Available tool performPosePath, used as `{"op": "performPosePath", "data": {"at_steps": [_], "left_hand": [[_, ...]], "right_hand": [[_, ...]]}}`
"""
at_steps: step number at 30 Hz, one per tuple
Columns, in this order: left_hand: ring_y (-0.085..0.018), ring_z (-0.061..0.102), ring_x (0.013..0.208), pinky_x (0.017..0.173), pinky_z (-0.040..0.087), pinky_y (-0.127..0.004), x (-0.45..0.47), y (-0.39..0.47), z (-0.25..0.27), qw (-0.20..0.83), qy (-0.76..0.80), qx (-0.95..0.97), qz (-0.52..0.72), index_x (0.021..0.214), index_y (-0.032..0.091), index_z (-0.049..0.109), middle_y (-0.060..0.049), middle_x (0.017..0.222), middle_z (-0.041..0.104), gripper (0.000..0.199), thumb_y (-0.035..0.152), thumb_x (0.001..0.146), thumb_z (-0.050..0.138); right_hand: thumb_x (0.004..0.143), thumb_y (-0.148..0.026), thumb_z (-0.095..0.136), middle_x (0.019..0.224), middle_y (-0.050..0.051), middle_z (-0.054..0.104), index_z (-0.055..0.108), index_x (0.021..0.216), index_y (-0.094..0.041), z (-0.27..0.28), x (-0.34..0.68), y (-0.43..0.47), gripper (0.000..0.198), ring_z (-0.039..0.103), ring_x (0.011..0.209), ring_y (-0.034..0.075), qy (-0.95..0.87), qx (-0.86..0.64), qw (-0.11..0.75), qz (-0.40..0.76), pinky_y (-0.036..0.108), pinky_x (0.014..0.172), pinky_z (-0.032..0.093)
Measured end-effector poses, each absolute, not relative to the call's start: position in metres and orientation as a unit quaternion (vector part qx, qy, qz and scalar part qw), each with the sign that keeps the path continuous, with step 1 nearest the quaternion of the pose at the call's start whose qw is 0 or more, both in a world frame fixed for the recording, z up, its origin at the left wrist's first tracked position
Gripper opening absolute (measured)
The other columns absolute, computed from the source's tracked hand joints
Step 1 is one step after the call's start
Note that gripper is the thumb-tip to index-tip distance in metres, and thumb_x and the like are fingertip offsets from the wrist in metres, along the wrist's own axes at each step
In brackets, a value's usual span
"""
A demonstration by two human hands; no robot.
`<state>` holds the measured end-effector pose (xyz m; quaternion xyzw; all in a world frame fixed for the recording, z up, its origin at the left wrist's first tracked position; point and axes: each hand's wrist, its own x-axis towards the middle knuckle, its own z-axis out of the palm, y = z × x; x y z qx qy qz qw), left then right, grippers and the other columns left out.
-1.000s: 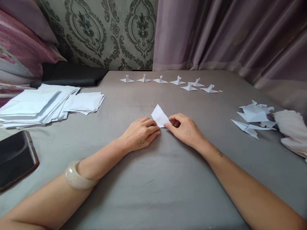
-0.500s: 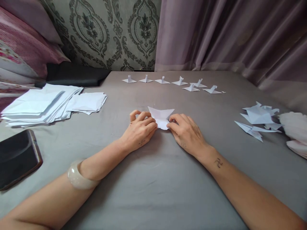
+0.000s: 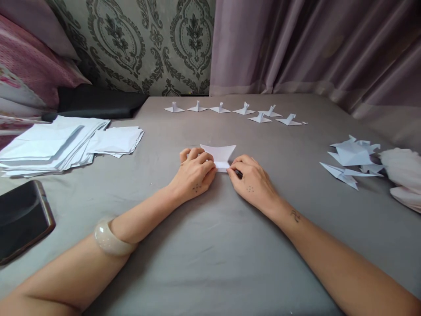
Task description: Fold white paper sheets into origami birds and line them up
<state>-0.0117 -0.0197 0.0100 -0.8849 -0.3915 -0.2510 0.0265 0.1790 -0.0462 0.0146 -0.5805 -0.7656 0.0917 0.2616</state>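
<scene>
A small white sheet of paper (image 3: pixel 219 153) lies in front of me, its far edge raised and its near edge turned over in a narrow fold. On its left side my left hand (image 3: pixel 194 171) pinches the near edge, fingers curled together. From the right, my right hand (image 3: pixel 251 177) grips the near right corner between thumb and fingers. Both fingertips hide the ends of the fold. Beyond the hands stand several folded paper figures (image 3: pixel 244 109) in a row.
Stacked white paper sheets (image 3: pixel 42 145) and a smaller stack (image 3: pixel 115 140) lie at left, with a phone (image 3: pixel 26 221) nearer me. More folded paper pieces (image 3: pixel 353 153) sit at right beside a whitish bundle (image 3: pixel 401 173). A black folded cover (image 3: pixel 98 103) rests at back left.
The near edge of the paper, loosely curled before, now shows a straight narrow fold. My hands have stayed on either side of it; the view has shifted slightly.
</scene>
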Motion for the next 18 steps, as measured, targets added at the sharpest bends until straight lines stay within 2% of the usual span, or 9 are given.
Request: {"op": "performPosePath", "data": {"at_steps": [7, 13, 18], "left_hand": [[-0.026, 0.049, 0.103, 0.092, 0.028, -0.047, -0.005, -0.012, 0.009, -0.004, -0.409, -0.877, -0.250, 0.075, 0.019, 0.063, -0.006, 0.096, 0.068, 0.023, 0.028, 0.091, 0.049], [-0.026, 0.048, 0.104, 0.092, 0.027, -0.047, -0.003, -0.008, 0.011, -0.024, -0.424, -0.873, -0.242, 0.080, 0.020, 0.061, -0.005, 0.098, 0.068, 0.012, 0.027, 0.087, 0.055], [-0.025, 0.049, 0.104, 0.092, 0.027, -0.046, -0.004, -0.006, 0.009, -0.030, -0.414, -0.876, -0.246, 0.081, 0.019, 0.063, -0.005, 0.099, 0.068, 0.013, 0.028, 0.087, 0.056]], "right_hand": [[0.082, -0.026, 0.056, 0.089, 0.003, 0.063, 0.064, 0.076, -0.021, 0.013, 0.178, -0.040, 0.011, 0.057, 0.078, 0.017, -0.699, -0.625, 0.297, 0.179, 0.031, 0.070, 0.043], [0.079, -0.025, 0.058, 0.091, 0.003, 0.062, 0.064, 0.072, -0.021, 0.014, 0.178, -0.039, 0.010, 0.057, 0.078, 0.016, -0.685, -0.634, 0.305, 0.188, 0.031, 0.071, 0.043], [0.078, -0.025, 0.058, 0.090, 0.003, 0.062, 0.065, 0.073, -0.021, 0.016, 0.182, -0.038, 0.010, 0.058, 0.076, 0.016, -0.679, -0.638, 0.297, 0.208, 0.032, 0.073, 0.045]]}}
